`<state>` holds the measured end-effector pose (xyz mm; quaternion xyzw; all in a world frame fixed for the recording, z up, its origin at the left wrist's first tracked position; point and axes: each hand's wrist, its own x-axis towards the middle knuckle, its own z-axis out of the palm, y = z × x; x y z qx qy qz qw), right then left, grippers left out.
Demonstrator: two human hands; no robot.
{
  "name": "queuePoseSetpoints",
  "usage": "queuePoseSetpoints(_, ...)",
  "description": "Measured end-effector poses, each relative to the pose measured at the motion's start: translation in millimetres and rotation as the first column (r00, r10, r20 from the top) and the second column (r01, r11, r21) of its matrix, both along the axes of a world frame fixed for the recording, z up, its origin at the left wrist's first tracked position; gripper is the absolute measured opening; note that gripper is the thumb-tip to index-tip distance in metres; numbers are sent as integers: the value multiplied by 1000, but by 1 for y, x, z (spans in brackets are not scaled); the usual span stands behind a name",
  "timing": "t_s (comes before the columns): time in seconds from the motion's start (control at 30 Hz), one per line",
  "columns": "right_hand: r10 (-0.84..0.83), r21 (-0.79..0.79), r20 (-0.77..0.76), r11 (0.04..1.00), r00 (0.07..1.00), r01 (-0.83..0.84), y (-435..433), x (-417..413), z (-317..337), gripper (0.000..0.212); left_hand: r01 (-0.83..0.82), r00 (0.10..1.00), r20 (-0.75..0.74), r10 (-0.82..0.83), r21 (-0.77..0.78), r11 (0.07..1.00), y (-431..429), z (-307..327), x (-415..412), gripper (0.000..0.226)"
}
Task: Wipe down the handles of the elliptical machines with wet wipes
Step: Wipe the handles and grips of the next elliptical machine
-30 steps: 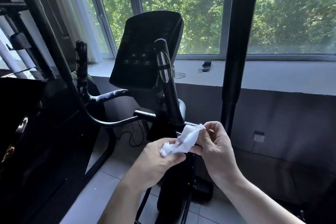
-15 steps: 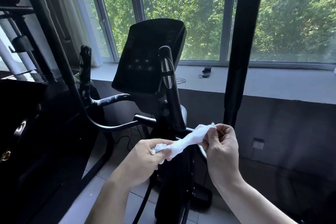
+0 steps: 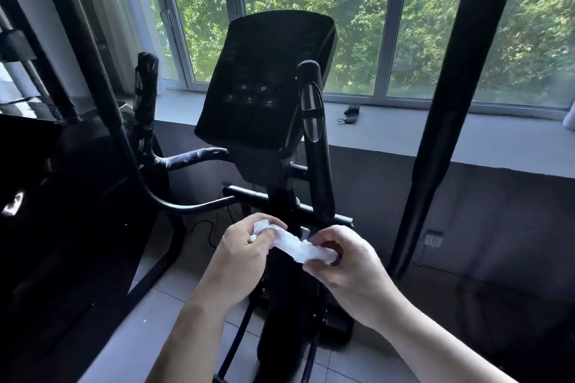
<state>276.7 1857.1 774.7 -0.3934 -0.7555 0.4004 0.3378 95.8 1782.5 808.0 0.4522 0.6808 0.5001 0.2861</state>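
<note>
A crumpled white wet wipe (image 3: 295, 246) stretches between both hands in front of the elliptical's column. My left hand (image 3: 245, 249) grips its bunched left end; my right hand (image 3: 345, 261) pinches the right end. Above them stands the black console (image 3: 267, 78). A short right handle (image 3: 314, 140) with a silver sensor strip rises upright just above my hands, untouched. The short left handle (image 3: 144, 93) stands further left. A long black moving handle (image 3: 451, 96) runs diagonally on the right, another long handle (image 3: 93, 71) on the left.
A grey window sill (image 3: 404, 130) runs behind the machine with a small dark strap (image 3: 351, 112) on it. Dark equipment (image 3: 62, 227) fills the left side. Light floor tiles (image 3: 149, 320) show below, and a wall socket (image 3: 434, 238) sits at the right.
My hands have dropped slightly and turned the wipe, so its right end now sits lower than the left. The view has tilted down and moved closer to the console.
</note>
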Motion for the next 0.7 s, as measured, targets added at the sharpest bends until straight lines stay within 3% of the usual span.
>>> queuePoseSetpoints(0.1, -61, 66, 4, 996, 998, 61, 2, 0, -2, 19, -19, 1000, 12, 19, 6, 1000, 5, -2, -18, 34)
queuePoseSetpoints(0.3, -133, -104, -222, 988, 966, 113, 0, 1, -2, 24, 55, 997, 50, -53, -39, 998, 13, -11, -26, 47)
queuePoseSetpoints(0.47, -149, -38, -270, 989, 951, 145, 6, 5, -1, 33, 102, 981, 162, -102, 11, 995, 18, -12, -12, 18)
queuePoseSetpoints(0.53, -147, -33, -327, 989, 934, 145, 9, 9, 3, 36, 122, 984, 129, -125, 28, 992, 17, -9, -2, 7)
queuePoseSetpoints(0.57, -135, -36, -365, 991, 921, 130, 11, 11, 7, 36, 124, 986, 106, -128, 43, 991, 17, -7, 4, 10)
queuePoseSetpoints(0.67, -77, -53, -435, 997, 897, 60, 15, 18, 15, 36, 129, 988, 80, -133, 57, 990, 18, -1, 20, 45)
queuePoseSetpoints(0.7, -56, -57, -440, 998, 896, 34, 16, 21, 17, 37, 130, 988, 80, -134, 56, 990, 19, 0, 24, 45)
